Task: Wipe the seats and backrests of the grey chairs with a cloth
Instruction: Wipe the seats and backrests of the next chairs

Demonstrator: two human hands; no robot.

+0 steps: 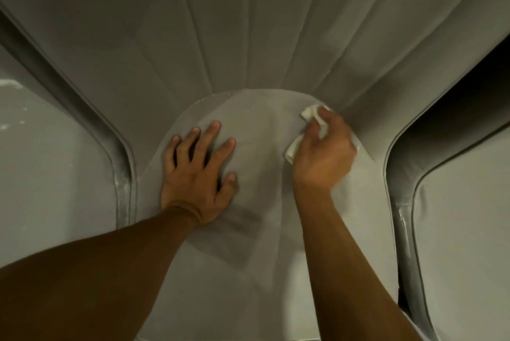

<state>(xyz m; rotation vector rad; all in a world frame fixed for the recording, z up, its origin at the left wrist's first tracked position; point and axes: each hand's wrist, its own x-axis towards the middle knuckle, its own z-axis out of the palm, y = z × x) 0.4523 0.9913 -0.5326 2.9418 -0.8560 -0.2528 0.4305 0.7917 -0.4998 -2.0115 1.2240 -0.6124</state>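
The right hand (324, 147) is gripping the white cloth (311, 116) at the far right of the seat (262, 258), just beside the backrest (220, 37) crease; the left hand (197, 167) is pressing flat, fingers spread, on unwiped seat lying to the cloth's left

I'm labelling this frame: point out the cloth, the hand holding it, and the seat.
cloth (293, 149): head view, lower white fold.
right hand (324, 153): head view, back of the hand.
seat (262, 244): head view, bare middle of the cushion.
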